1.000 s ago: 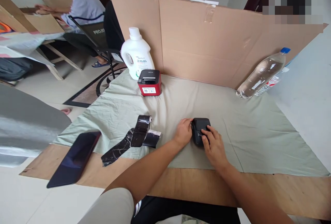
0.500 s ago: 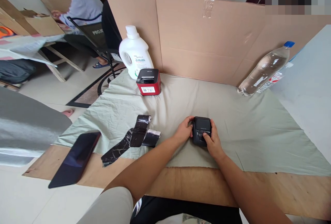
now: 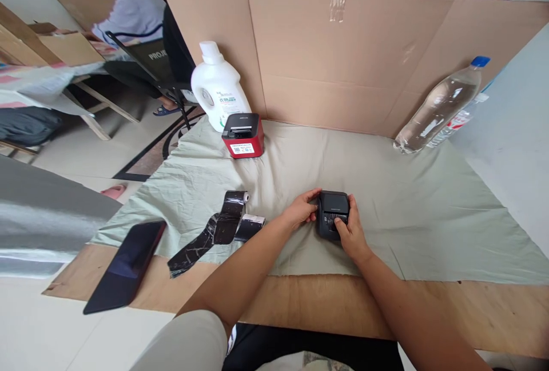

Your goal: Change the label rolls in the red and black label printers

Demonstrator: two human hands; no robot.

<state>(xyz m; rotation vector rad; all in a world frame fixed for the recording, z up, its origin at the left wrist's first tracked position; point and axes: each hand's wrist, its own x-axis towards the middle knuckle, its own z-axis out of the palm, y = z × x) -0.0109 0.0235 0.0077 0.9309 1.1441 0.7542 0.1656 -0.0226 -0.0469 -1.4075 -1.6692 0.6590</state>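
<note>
Head view: both hands are on the small black printer [image 3: 333, 214], which sits mid-desk on the green cloth [image 3: 407, 211]. Left hand [image 3: 302, 209] steadies its side, grip curled against it. Right hand [image 3: 350, 232] wraps the other side, thumb on the buttons. Lid looks closed, and the black roll [image 3: 229, 223] lies unloaded nearby, so I'd say it's early going.

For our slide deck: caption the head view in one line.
Both hands, left hand and right hand, grip a small black printer on green cloth.

The right hand [image 3: 349, 234] covers part of the small black printer [image 3: 332, 216], its button labels too small to read, and both forearms run off the bottom edge.
</note>
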